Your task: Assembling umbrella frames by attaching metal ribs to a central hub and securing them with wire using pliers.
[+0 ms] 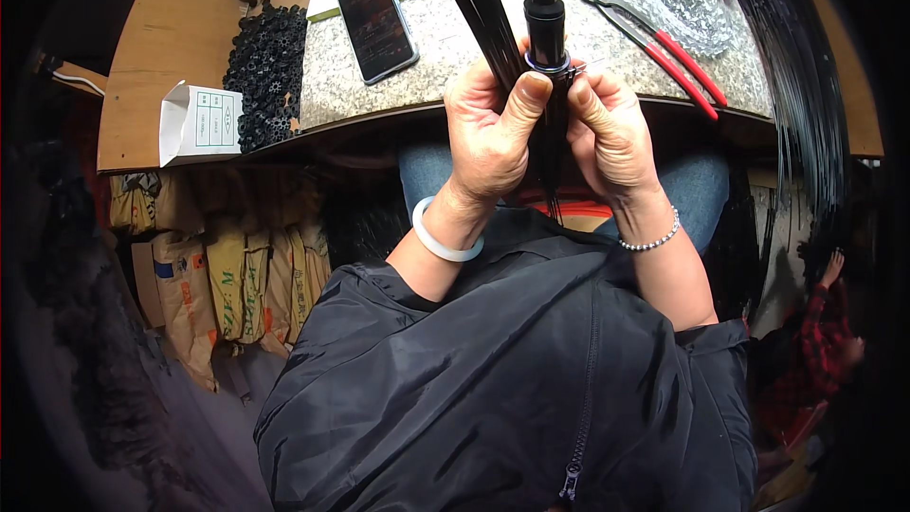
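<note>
A black stepped tube (545, 28) with a shiny collar stands upright between my hands, above the near edge of the worktop. My left hand (493, 123) is closed round its lower end, the thumb pressed against the collar. A bundle of thin black rods (479, 9) slants up and left from that hand, and more thin black rods (548, 166) hang below the tube. At the tube's right side, my right hand (611, 128) pinches with thumb and finger. A fine wire (592, 64) sticks out by the collar there. What lies under the fingertips is hidden.
Red-handled pliers (664, 52) lie right on the speckled worktop (327, 100), near a coil of clear plastic (692, 9). A phone (377, 24), many small black parts (268, 76) and a white box (201, 123) are left. Long black rods (806, 85) hang over the right edge.
</note>
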{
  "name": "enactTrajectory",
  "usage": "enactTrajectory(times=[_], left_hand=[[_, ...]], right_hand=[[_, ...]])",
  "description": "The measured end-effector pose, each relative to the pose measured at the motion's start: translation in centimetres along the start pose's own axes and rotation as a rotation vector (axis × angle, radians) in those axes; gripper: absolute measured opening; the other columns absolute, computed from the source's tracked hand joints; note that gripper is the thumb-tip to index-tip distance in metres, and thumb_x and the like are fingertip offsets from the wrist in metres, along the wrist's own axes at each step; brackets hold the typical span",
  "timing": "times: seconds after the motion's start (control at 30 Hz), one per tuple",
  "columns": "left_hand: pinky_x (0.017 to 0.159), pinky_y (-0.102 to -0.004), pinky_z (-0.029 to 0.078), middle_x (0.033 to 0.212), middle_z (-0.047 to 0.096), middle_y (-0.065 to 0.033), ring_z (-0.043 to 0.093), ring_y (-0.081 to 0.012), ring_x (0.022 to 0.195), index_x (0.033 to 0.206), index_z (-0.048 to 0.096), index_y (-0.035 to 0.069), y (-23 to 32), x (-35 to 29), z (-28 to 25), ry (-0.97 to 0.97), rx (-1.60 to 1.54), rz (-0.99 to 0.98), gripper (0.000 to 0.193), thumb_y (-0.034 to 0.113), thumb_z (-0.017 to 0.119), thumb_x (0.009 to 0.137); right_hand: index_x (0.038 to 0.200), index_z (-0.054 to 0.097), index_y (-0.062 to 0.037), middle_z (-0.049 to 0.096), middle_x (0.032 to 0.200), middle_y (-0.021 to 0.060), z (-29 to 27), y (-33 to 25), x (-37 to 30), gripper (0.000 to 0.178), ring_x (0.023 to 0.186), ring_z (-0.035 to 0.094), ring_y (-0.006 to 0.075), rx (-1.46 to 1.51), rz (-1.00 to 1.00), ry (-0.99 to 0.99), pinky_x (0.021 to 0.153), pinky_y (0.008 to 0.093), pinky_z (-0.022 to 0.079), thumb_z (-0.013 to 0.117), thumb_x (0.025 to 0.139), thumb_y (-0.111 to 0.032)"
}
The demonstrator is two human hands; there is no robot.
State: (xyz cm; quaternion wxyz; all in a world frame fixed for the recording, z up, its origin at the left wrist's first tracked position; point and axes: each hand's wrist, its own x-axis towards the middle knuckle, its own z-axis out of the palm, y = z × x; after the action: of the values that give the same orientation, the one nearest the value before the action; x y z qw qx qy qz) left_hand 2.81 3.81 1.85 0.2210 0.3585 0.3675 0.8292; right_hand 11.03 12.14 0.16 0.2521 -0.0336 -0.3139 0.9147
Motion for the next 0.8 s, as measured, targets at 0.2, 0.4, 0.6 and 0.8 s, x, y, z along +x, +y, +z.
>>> enactTrajectory(times=[0.2,0.4,0.6,0.8], left_hand=[[0.085,-0.0291,0.048,0.101,0.065,-0.0108,0.061,-0.0152,0.092,0.114,0.057,-0.001,-0.1,0.1,-0.3,-0.05,-0.052,-0.068,0.035,0.021,0.061,0.088],[0.09,-0.0314,0.045,0.106,0.064,-0.0115,0.059,-0.017,0.099,0.115,0.057,-0.002,-0.2,0.2,-0.6,-0.074,-0.094,-0.2,0.039,0.029,0.056,0.091],[0.074,-0.0325,0.054,0.119,0.054,-0.0201,0.065,-0.022,0.085,0.113,0.055,-0.005,0.9,1.9,-1.0,-0.047,-0.221,-0.115,0.047,0.037,0.048,0.093],[0.068,-0.0354,0.055,0.074,0.058,-0.0069,0.062,-0.0184,0.07,0.117,0.047,-0.013,3.2,2.4,-0.3,-0.251,0.035,-0.227,0.055,0.008,0.071,0.073]], right_hand=[[0.09,0.064,-0.0024,0.064,0.092,0.0046,-0.6,-0.4,0.6,0.012,0.084,0.057,0.0095,-0.01,0.094,-0.079,0.081,0.0237,0.045,0.064,0.086,-0.014],[0.085,0.063,-0.0059,0.056,0.08,-0.003,-1.6,-0.8,1.4,0.011,0.071,0.047,0.0047,-0.129,0.121,-0.074,0.067,0.0193,0.038,0.067,0.084,-0.016],[0.11,0.052,0.0022,0.058,0.101,0.0044,-0.3,3.4,-1.1,0.056,0.093,0.052,0.0089,-0.571,-0.175,-0.038,0.083,0.024,0.043,0.073,0.076,-0.036],[0.083,0.056,0.0,0.059,0.066,0.0063,-0.9,4.1,-2.0,0.027,0.057,0.05,0.0094,-1.023,-0.32,-0.031,0.054,0.0252,0.044,0.074,0.077,-0.019]])
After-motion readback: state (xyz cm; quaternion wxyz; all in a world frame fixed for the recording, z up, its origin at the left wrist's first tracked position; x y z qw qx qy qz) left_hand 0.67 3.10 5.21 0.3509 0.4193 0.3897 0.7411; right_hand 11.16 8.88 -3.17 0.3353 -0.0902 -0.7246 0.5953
